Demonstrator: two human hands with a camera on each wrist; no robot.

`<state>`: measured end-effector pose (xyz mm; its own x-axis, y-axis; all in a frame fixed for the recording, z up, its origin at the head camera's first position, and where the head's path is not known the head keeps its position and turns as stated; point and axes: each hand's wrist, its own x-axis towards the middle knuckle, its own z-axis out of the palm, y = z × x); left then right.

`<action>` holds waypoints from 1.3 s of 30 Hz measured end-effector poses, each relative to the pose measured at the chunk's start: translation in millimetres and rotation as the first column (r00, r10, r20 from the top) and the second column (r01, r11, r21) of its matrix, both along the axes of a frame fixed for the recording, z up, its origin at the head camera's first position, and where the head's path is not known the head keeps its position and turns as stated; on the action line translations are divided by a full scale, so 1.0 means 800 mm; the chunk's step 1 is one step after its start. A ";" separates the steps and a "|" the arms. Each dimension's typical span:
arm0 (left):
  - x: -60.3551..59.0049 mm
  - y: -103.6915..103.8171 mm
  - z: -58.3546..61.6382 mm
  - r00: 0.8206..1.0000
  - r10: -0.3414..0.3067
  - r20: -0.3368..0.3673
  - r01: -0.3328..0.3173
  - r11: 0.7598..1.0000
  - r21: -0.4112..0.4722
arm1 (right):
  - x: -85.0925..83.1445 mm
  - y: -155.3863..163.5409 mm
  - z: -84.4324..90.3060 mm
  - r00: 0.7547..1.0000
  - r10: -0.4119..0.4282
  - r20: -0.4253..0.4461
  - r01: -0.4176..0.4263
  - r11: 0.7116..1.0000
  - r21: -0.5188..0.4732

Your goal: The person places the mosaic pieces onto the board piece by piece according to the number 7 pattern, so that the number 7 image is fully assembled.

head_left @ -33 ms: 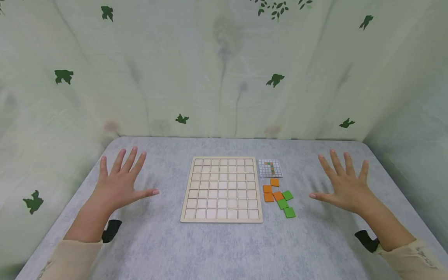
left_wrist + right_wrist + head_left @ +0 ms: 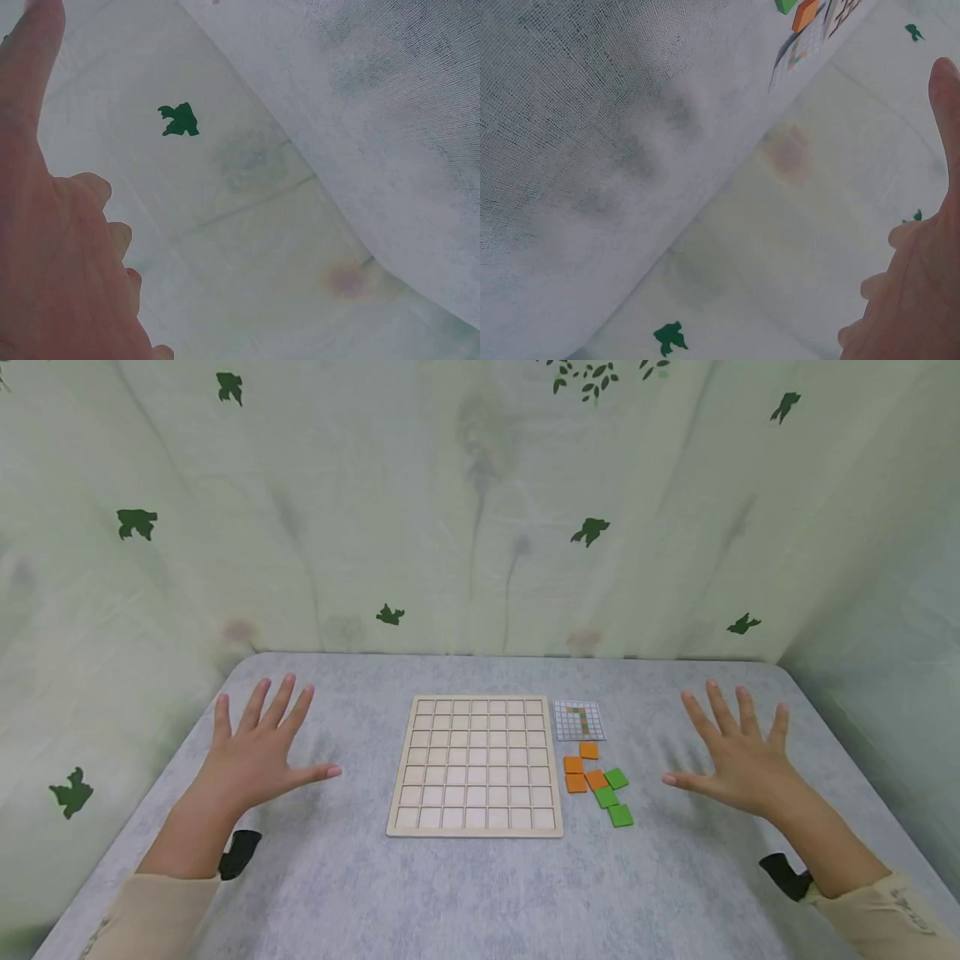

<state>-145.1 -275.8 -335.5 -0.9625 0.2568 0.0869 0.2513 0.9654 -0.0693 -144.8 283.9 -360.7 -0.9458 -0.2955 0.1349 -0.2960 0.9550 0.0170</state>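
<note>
My left hand (image 2: 251, 758) hovers over the left part of the table, fingers spread wide and holding nothing. On the other side my right hand (image 2: 746, 764) is spread the same way, palm down, also holding nothing. Between them lies a pale wooden grid board (image 2: 477, 837) with bare square cells. Right of the board are several loose square tiles: orange tiles (image 2: 588, 750) and green tiles (image 2: 621, 815), some touching one another. The right hand is nearest to these tiles. Above them sits a small printed grid card (image 2: 579, 721) with an orange and green pattern.
The grey table (image 2: 480, 902) ends at the back against a pale curtain (image 2: 420, 510) printed with green birds. More curtain closes in on both sides. A black band (image 2: 240, 854) is on the left wrist, and another black band (image 2: 786, 877) is on the right.
</note>
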 end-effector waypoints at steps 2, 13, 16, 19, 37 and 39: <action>0.000 0.000 -0.001 1.000 0.000 -0.001 0.000 1.000 -0.004 | -0.001 -0.001 0.000 1.000 0.001 0.002 -0.001 1.000 0.001; 0.002 0.000 -0.001 1.000 -0.012 -0.003 0.012 1.000 -0.001 | -0.006 -0.006 0.002 0.999 0.034 -0.035 -0.033 0.999 0.013; 0.003 0.000 0.000 1.000 -0.014 -0.006 0.014 1.000 -0.003 | -0.006 -0.008 0.004 0.998 0.045 -0.045 -0.044 0.999 0.013; 0.003 0.000 0.000 1.000 -0.014 -0.009 0.014 1.000 -0.008 | -0.006 -0.010 0.005 0.997 0.053 -0.054 -0.052 0.999 0.016; -0.005 0.014 -0.025 0.954 -0.205 -0.217 0.244 0.955 0.171 | -0.013 -0.039 0.000 0.948 0.308 -0.085 -0.313 0.842 -0.440; -0.006 0.021 -0.033 0.951 -0.212 -0.227 0.265 0.936 0.233 | -0.013 -0.048 -0.003 0.944 0.326 -0.061 -0.312 0.812 -0.494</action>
